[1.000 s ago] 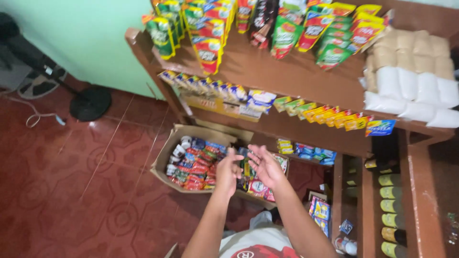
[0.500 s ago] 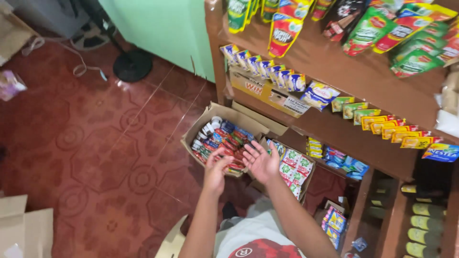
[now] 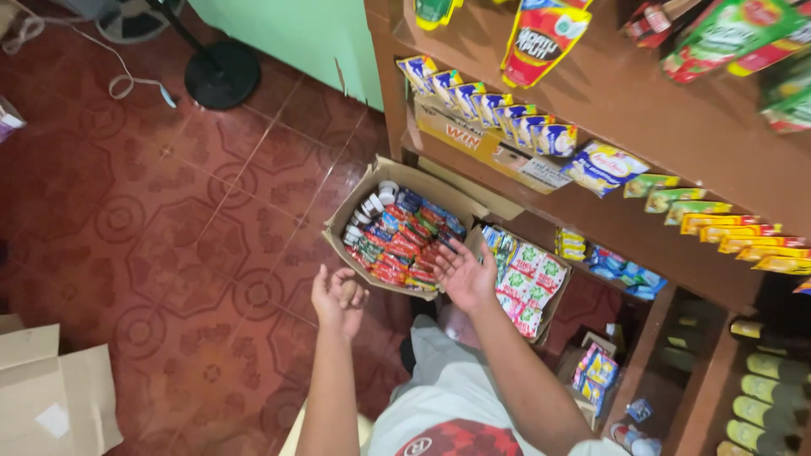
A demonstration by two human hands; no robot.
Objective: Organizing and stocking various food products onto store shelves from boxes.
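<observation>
My left hand [image 3: 338, 297] hovers palm up over the red floor tiles, fingers loosely curled, with nothing in it. Palm up and fingers spread, my right hand [image 3: 463, 272] is empty just above the near edge of a cardboard box [image 3: 363, 196] packed with small red, blue and green sachets [image 3: 404, 241]. Beside it on the right stands a second box of green and white packets [image 3: 532, 274]. Both boxes rest on the floor in front of a brown wooden shelf unit [image 3: 608, 93].
Strips of hanging sachets [image 3: 490, 105] line the shelf edges. Bottles [image 3: 769, 397] stand in the lower right compartment. A fan base [image 3: 221, 74] and a cable [image 3: 118, 80] lie at the back left. Flattened cardboard [image 3: 51, 393] lies at the front left.
The view has swung left and down. My hands have parted and turned palm up; the left has drawn back from the box toward the floor tiles.
</observation>
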